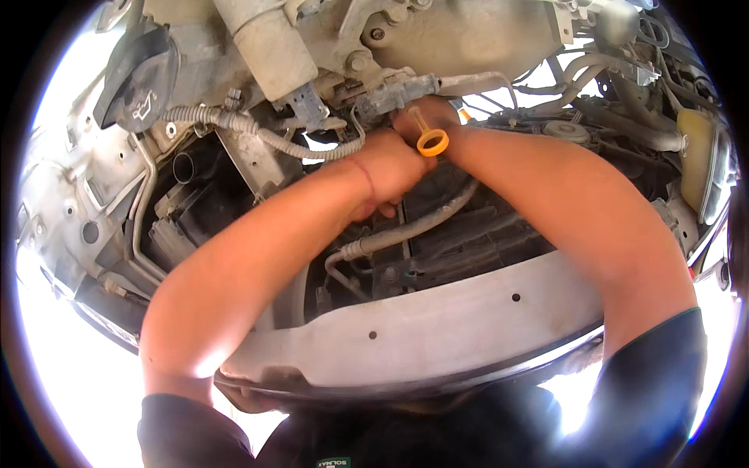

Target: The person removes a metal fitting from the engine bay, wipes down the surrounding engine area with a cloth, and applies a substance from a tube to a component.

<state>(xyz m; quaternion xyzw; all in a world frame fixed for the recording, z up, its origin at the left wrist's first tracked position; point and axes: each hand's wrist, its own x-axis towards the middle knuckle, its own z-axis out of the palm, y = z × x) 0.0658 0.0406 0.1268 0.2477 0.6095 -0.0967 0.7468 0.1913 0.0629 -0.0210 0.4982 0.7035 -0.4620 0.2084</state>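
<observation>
Deep in an engine bay, my left hand (394, 168) has curled fingers; what, if anything, they hold is hidden. My right hand (421, 117) reaches in just behind and right of it, beneath a grey metal fitting (398, 93), with its fingers hidden. A yellow ring-handled dipstick (433, 142) stands over the meeting point of my hands. A ribbed hose (296, 147) runs left of my left hand, and a thicker pipe (421, 222) lies below both hands.
A pale metal crossmember (437, 304) spans the front edge below my forearms. A cream cylindrical part (265, 47) hangs at upper left of centre, beside a dark cap (140, 86). A yellowish reservoir (694, 164) sits at the right.
</observation>
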